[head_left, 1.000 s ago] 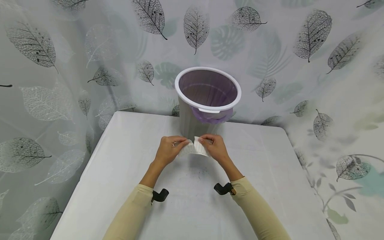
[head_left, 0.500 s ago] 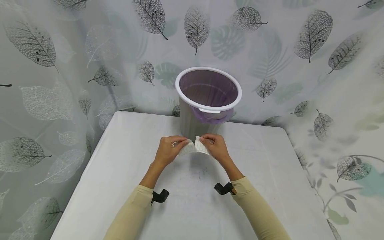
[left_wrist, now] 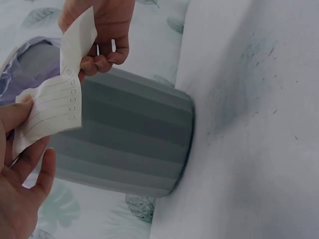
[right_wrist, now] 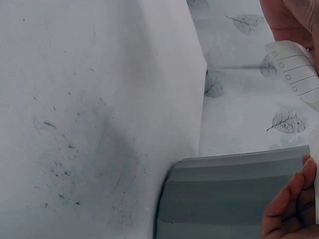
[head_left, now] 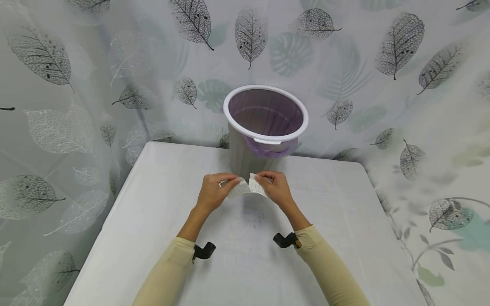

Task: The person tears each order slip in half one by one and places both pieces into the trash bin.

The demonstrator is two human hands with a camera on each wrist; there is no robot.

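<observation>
Both hands hold a small sheet of lined paper [head_left: 258, 187] in front of the bin, above the table. My left hand [head_left: 214, 189] pinches its left part between thumb and fingers; my right hand [head_left: 278, 189] pinches the right part. A notch splits the sheet's upper edge between the hands, and the two parts still join lower down. In the left wrist view the paper [left_wrist: 55, 107] shows ruled lines and a row of little printed boxes, and it bends at the narrow join. The right wrist view catches only part of the paper [right_wrist: 299, 74] at its edge.
A grey ribbed bin [head_left: 245, 157] with a white rim and purple liner [head_left: 268, 148] stands at the table's back, just beyond the hands. The white-covered table [head_left: 325, 204] has small dark specks near its middle. Leaf-patterned curtains [head_left: 153, 63] hang behind and at both sides.
The right part of the paper has shifted slightly to the right, and the gap between the two parts looks a little wider. Both hands stay almost in place.
</observation>
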